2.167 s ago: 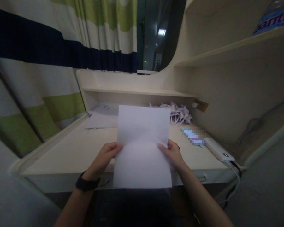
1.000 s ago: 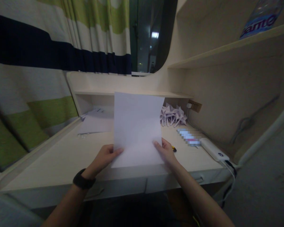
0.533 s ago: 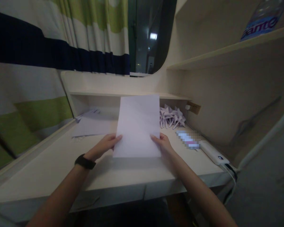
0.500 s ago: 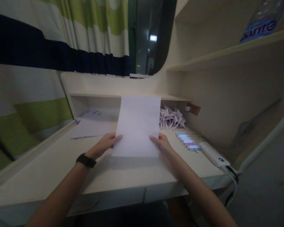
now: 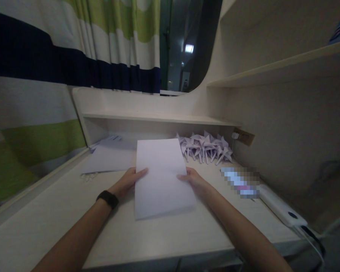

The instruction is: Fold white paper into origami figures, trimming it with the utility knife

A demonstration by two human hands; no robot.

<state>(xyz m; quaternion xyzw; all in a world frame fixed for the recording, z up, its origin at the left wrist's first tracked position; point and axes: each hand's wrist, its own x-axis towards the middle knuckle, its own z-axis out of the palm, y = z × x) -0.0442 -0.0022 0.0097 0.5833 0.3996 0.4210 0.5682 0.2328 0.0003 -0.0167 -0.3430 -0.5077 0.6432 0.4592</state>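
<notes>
Paper sheet [image 5: 161, 177]: flat on desk [image 5: 170, 241], near middle. Left hand [image 5: 129, 181] at left edge, thumb on top, fingers under, pinching sheet. Right hand [image 5: 194, 181] at right edge, same pinch. Black band [image 5: 107, 198] on left wrist.

Cubby under low shelf [image 5: 158, 119]: loose papers [image 5: 107, 155] at left, pile of folded paper shapes [image 5: 205, 146] at right. Power bank [image 5: 282, 207] with cable at desk's right edge.

Versus half a second earlier: sheet then raised, tilted up from desk; now lowered and lying flat, grip unchanged.
</notes>
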